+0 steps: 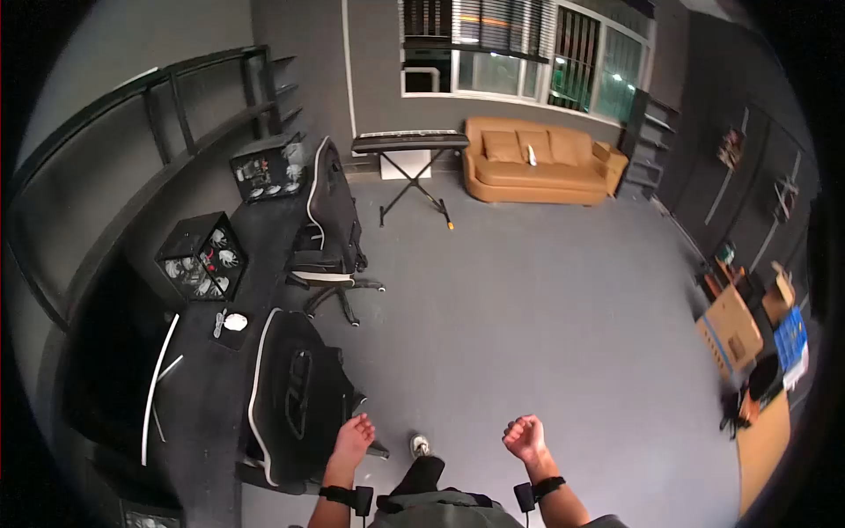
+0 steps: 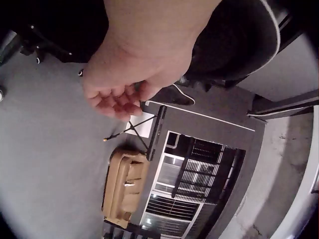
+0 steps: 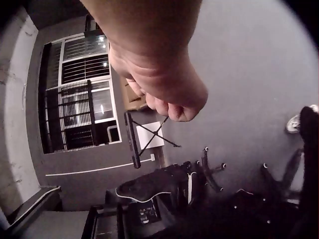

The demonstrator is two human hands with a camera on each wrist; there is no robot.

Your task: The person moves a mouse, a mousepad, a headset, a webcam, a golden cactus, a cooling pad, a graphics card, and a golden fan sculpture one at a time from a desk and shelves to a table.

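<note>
My left hand (image 1: 354, 438) is held out in front of me, beside the nearer black gaming chair (image 1: 299, 396). In the left wrist view its fingers (image 2: 117, 102) hang loosely curled with nothing in them. On the other side, my right hand (image 1: 525, 437) is raised over the grey floor (image 1: 563, 308), away from any object. Its fingers (image 3: 169, 108) are loosely bent and hold nothing in the right wrist view. One shoe (image 1: 419, 444) shows between the two hands.
Along the left runs a black desk (image 1: 207, 396) with computer cases (image 1: 204, 257) and a white mouse (image 1: 235, 322). A second chair (image 1: 330, 220) stands farther along. Ahead are a keyboard on a stand (image 1: 411, 141) and a tan sofa (image 1: 537, 163). Cardboard boxes (image 1: 731, 330) lie at right.
</note>
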